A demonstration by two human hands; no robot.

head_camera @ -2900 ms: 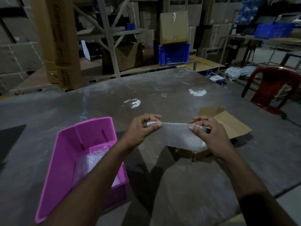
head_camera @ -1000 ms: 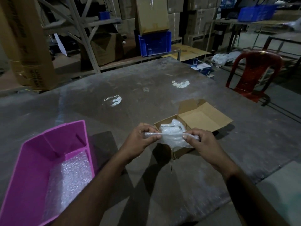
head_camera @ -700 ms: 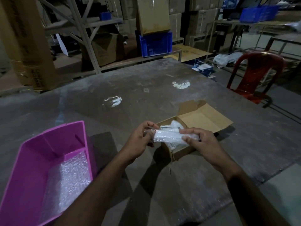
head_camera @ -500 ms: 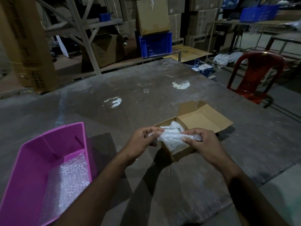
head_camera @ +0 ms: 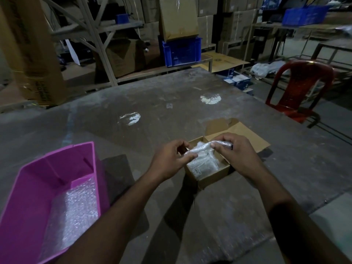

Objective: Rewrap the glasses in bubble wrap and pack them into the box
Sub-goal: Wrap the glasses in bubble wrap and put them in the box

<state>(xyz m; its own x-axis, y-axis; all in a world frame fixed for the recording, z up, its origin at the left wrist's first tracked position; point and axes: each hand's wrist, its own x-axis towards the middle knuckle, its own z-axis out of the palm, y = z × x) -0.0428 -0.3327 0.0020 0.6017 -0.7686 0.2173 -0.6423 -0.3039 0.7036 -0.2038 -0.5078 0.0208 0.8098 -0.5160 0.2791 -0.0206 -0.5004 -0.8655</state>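
My left hand (head_camera: 169, 159) and right hand (head_camera: 236, 151) each pinch one end of a bubble-wrapped bundle (head_camera: 202, 149), my fingers (head_camera: 187, 158) clenched on it, just above one open cardboard box (head_camera: 211, 178) holding more wrapped packets. One pink bin (head_camera: 28, 187) lined with bubble wrap sits left on the worktop (head_camera: 152, 103).

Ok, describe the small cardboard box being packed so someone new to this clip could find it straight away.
Start at the big grey table, with the pink bin on its near left. The cardboard box sits right of that bin, directly under the left hand and right hand holding a bubble-wrapped bundle. It is the only brown, open-flapped box on the table.
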